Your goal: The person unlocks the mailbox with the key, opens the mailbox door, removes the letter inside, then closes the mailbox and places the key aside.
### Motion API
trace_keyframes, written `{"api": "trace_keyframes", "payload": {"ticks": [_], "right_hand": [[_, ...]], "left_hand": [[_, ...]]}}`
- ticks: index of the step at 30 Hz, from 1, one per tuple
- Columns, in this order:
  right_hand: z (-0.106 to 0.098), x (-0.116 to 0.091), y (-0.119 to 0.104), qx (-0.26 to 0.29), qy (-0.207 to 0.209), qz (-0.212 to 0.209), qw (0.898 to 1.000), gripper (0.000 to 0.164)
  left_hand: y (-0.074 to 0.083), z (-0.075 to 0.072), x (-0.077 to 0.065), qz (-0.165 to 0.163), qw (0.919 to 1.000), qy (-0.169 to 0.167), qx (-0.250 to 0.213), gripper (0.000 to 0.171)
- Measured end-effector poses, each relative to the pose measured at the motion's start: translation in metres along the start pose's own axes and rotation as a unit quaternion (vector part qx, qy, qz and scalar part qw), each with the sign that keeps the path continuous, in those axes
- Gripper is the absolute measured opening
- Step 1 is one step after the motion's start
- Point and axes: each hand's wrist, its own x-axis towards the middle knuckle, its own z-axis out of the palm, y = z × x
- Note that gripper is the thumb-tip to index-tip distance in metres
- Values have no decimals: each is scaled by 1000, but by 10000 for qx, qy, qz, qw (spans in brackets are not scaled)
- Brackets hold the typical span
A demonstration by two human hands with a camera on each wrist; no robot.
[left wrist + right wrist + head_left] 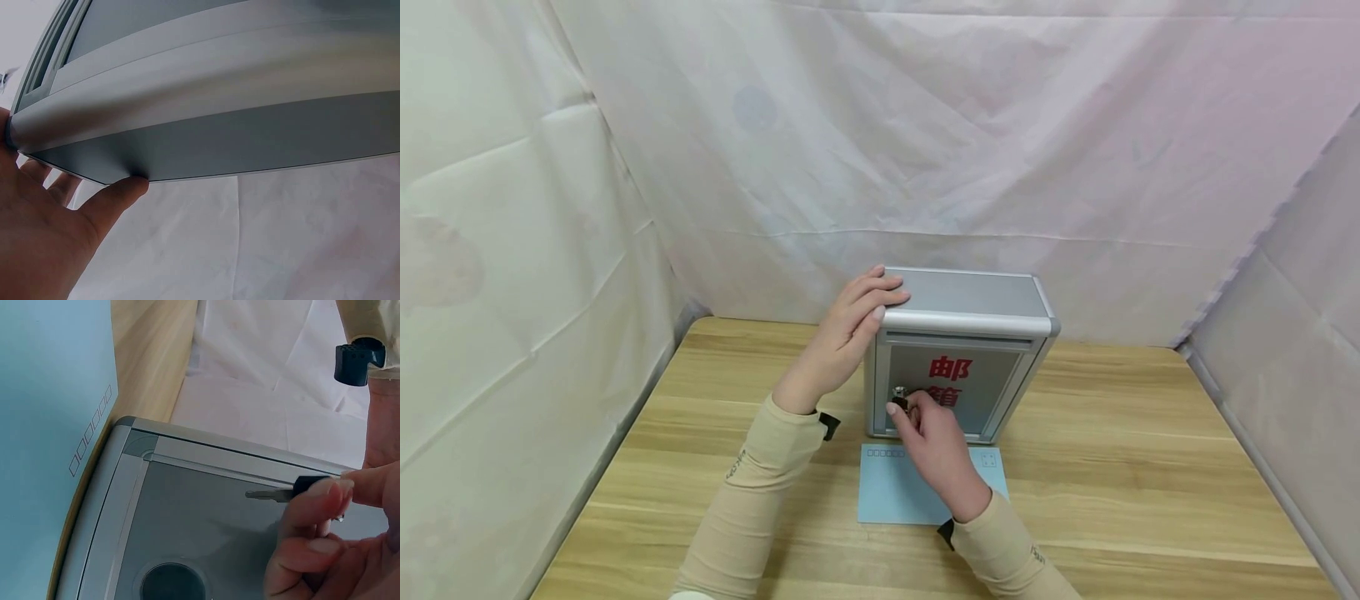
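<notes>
A grey mailbox (970, 292) with silver edges and red characters stands upright on the table. My left hand (850, 321) rests on its upper left corner, fingers lying across the top and the thumb near the front edge. The left wrist view shows fingertips against the box's grey panel (250, 140). My right hand (936, 437) is in front of the box's door, beside the silver lock (898, 391). Between thumb and forefinger it pinches a black-headed key (272, 494), whose metal blade is bare in the right wrist view. Fingers hide part of the key.
A light blue envelope (891, 492) lies flat on the wooden table (1135, 467) before the mailbox, partly under my right forearm. A mail slot (958, 341) runs along the door's top. White cloth (925, 125) hangs behind and at both sides.
</notes>
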Motion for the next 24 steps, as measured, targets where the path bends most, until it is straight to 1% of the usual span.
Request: {"api": "trace_keyframes", "payload": {"ticks": [6,9,12,15,18,24], "right_hand": [[0,-2,-4,-301,195,-89,9993,34],[1,-3,-5,-429,266,-127,9986,37],[1,-3,-5,-714,361,-209,9966,41],[0,-3,-6,-1100,526,-328,9920,40],[-1,-5,-7,-1398,716,-524,9862,34],[-2,-7,-8,-1665,1147,-1090,9733,29]], "left_hand": [[0,0,0,-11,10000,-20,-33,34],[0,0,0,9,10000,-34,-63,34],[0,0,-1,-12,10000,-36,-71,34],[0,0,-2,-54,10000,-55,-60,34],[1,0,-2,-94,9999,-84,-46,34],[-1,0,-2,-105,9999,-88,-73,35]]}}
